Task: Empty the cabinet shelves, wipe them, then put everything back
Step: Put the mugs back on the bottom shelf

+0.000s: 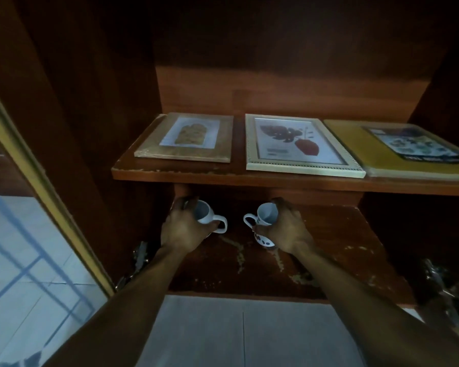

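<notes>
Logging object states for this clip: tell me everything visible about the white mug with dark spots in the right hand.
The white ceramic-looking mug with dark spots looks empty. It is tilted, mouth towards the camera, loop handle pointing left at the plain white mug. The right hand holds its body, fingers curled over the far rim. It hangs low over the worn wooden lower shelf; whether it touches the wood is unclear.

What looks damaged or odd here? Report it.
The lower shelf has pale worn streaks in its finish toward the front, and the upper shelf has a chipped front edge at the left.
</notes>
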`<action>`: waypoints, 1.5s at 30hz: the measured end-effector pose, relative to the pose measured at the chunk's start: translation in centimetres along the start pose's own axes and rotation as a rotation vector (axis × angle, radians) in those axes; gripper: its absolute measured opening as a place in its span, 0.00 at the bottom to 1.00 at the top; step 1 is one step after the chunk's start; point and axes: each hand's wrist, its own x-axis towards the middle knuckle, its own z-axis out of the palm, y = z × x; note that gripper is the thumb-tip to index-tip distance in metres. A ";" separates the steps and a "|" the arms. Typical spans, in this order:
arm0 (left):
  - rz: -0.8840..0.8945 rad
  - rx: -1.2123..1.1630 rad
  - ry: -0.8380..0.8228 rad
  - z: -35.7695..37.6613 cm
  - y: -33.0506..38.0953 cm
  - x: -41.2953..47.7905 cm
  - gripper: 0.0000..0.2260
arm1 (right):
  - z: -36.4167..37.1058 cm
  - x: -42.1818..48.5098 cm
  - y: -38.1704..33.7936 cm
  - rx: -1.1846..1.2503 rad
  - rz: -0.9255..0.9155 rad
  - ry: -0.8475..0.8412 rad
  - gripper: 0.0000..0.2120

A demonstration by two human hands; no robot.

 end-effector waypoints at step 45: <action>0.143 0.144 -0.076 -3.3 2.9 -2.3 0.39 | -3.2 -5.5 -3.7 -0.194 -0.076 0.067 0.38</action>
